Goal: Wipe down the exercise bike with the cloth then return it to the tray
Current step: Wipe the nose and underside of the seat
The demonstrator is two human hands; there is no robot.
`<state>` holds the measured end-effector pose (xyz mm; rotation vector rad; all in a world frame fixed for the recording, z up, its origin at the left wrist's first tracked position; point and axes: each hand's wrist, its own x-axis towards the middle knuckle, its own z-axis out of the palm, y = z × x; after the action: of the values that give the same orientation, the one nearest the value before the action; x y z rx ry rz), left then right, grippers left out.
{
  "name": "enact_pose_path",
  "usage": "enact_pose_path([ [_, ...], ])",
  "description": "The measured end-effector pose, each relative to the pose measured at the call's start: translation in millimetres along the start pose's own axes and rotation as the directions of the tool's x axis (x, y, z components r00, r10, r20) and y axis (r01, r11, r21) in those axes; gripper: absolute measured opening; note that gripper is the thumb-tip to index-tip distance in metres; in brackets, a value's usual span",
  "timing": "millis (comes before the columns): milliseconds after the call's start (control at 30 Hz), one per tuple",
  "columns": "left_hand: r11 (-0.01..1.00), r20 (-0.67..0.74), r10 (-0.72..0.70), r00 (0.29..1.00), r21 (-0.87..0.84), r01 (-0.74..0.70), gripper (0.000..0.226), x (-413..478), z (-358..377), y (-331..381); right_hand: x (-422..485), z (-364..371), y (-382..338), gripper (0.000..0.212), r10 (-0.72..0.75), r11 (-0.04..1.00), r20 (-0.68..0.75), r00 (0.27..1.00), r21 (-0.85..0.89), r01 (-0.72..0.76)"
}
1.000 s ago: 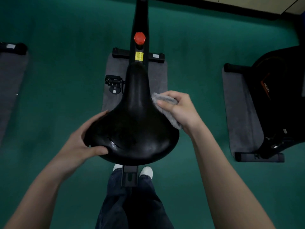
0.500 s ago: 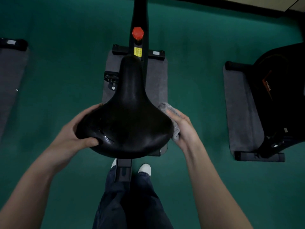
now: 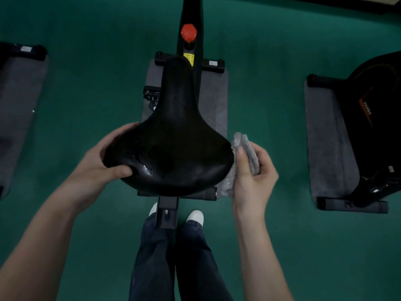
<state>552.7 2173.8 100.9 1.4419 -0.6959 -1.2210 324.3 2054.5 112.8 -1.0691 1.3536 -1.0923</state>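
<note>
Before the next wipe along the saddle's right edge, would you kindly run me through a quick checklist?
1. Cloth held in the right hand: ok, thumb and fingers pinch it.
2. Saddle steadied: ok, left hand holds its left side.
3. Cloth touching the saddle's right edge: cannot tell, it sits right beside it.
4. Wet patch near the left thumb dried: not ok, it glistens.
5. Tray in sight for the return: not ok, none in view.

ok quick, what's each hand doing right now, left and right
Left hand: closed on the left edge of the bike saddle, steadying it.
Right hand: closed on the grey cloth, held at the saddle's right edge.
</note>
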Motion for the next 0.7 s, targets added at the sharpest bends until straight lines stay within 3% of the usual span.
enact_pose_path([
  [133, 1.0, 0.003, 0.009, 1.0, 0.011, -0.009, 0.108, 0.4, 2.8, 1.3, -40.5, 1.5, -3.7, 0.015, -0.252, 0.957, 0.044, 0.967, -0.139, 0.256],
  [233, 1.0, 0.001, 0.015, 1.0, 0.012, -0.015, 0.108, 0.1, 4.7, 3.2, -39.3, 2.9, -7.3, 0.019, -0.349, 0.91, 0.09, 0.933, -0.204, 0.361],
  [400, 0.999, 0.007, 0.037, 0.999, 0.02, -0.037, 0.108, -1.1, 4.2, 2.1, -27.1, 17.4, -11.0, 0.014, -0.302, 0.917, -0.035, 0.953, -0.283, 0.28],
  [600, 0.997, 0.06, 0.053, 0.997, 0.053, -0.056, 0.105, -1.2, -0.6, 0.8, -94.8, 51.6, 3.6, 0.02, -0.463, 0.86, -0.161, 0.872, -0.321, 0.397],
  [700, 0.992, 0.145, 0.058, 0.988, 0.105, -0.074, 0.106, 0.7, -7.2, 1.3, -113.4, 69.9, 7.8, 0.015, -0.46, 0.881, -0.303, 0.835, -0.27, 0.387],
])
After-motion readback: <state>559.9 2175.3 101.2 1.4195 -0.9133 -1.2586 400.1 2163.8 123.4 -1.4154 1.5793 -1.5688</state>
